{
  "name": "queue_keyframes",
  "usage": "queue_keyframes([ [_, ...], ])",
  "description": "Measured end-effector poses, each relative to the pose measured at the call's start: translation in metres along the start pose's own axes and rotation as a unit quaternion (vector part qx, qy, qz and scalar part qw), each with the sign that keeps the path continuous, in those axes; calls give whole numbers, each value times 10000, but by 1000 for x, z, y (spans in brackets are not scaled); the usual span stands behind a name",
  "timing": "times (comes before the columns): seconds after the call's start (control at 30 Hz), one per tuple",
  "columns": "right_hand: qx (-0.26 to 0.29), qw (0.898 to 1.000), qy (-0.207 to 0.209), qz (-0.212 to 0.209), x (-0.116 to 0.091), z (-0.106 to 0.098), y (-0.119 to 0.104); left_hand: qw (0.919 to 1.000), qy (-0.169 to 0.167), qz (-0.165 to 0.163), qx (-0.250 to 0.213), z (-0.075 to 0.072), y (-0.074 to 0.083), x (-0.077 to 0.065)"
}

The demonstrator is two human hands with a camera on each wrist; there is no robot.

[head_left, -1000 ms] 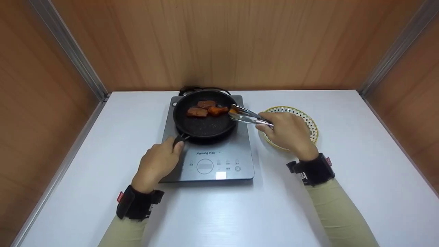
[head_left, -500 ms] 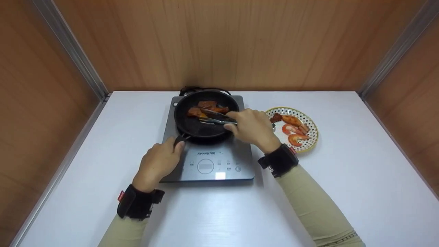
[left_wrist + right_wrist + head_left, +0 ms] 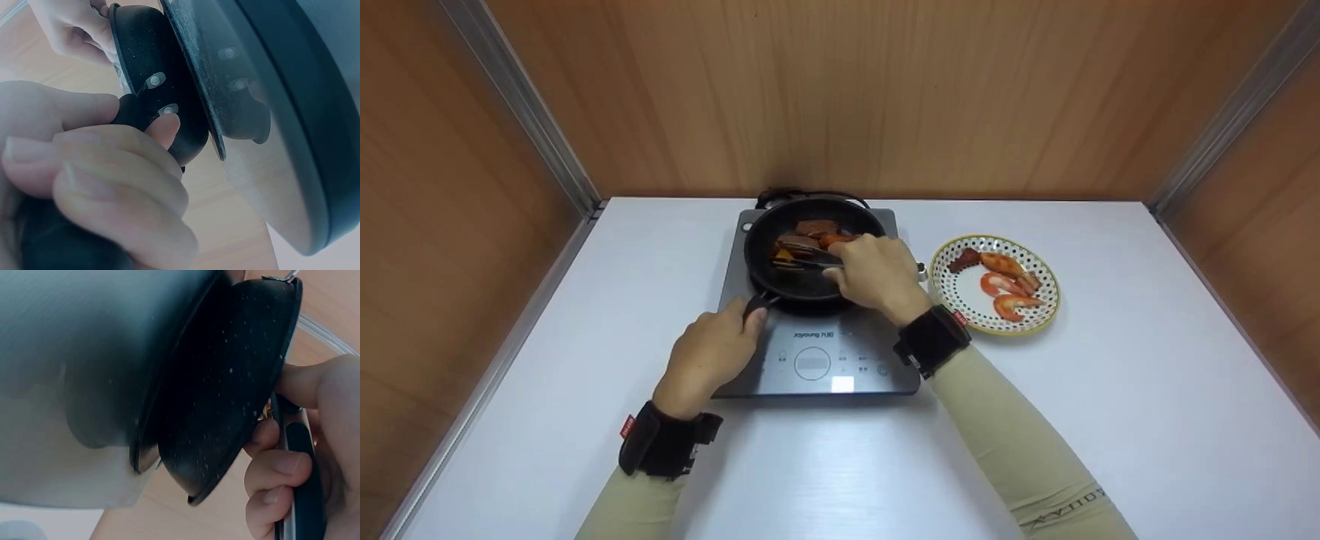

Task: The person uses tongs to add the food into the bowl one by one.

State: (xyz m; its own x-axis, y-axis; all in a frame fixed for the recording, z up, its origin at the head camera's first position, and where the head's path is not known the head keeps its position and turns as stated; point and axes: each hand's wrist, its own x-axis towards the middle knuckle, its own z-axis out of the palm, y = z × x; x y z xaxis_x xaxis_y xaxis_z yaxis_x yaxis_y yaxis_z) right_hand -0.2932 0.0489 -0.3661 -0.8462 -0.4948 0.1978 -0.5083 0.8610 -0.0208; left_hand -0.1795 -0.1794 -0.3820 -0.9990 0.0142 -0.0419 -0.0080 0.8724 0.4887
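Note:
My left hand (image 3: 712, 349) grips the black handle of a frying pan (image 3: 802, 289); the left wrist view shows its fingers (image 3: 124, 169) wrapped round that handle. Over the pan's right side, my right hand (image 3: 877, 274) holds metal tongs (image 3: 819, 262) with black grips (image 3: 308, 484). The tong tips reach into the pan at an orange-yellow food piece (image 3: 784, 256); whether they pinch it I cannot tell. Behind it lie two brown meat slabs, one farther back (image 3: 817, 227) and one nearer (image 3: 797, 241). A reddish drumstick (image 3: 834, 239) sits beside them, partly hidden by my right hand.
The pan stands on a grey induction cooker (image 3: 765, 379), its black cord (image 3: 780, 193) behind. To the right, a dotted plate (image 3: 960, 304) with a yellow rim bears two shrimp (image 3: 1011, 306) and several other food pieces. Wooden panels (image 3: 885, 97) enclose the white table (image 3: 825, 465).
My right hand has moved left from over the plate into the pan with the tongs and the orange-yellow piece, uncovering the plate's food. The left hand has stayed on the handle.

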Motion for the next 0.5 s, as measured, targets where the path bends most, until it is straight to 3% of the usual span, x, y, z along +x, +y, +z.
queue_keyframes([
  [0.5, -130, 9996, 254, 66, 10, 10, -20, 10000, -10, 27, -1, -1, 1, 0],
])
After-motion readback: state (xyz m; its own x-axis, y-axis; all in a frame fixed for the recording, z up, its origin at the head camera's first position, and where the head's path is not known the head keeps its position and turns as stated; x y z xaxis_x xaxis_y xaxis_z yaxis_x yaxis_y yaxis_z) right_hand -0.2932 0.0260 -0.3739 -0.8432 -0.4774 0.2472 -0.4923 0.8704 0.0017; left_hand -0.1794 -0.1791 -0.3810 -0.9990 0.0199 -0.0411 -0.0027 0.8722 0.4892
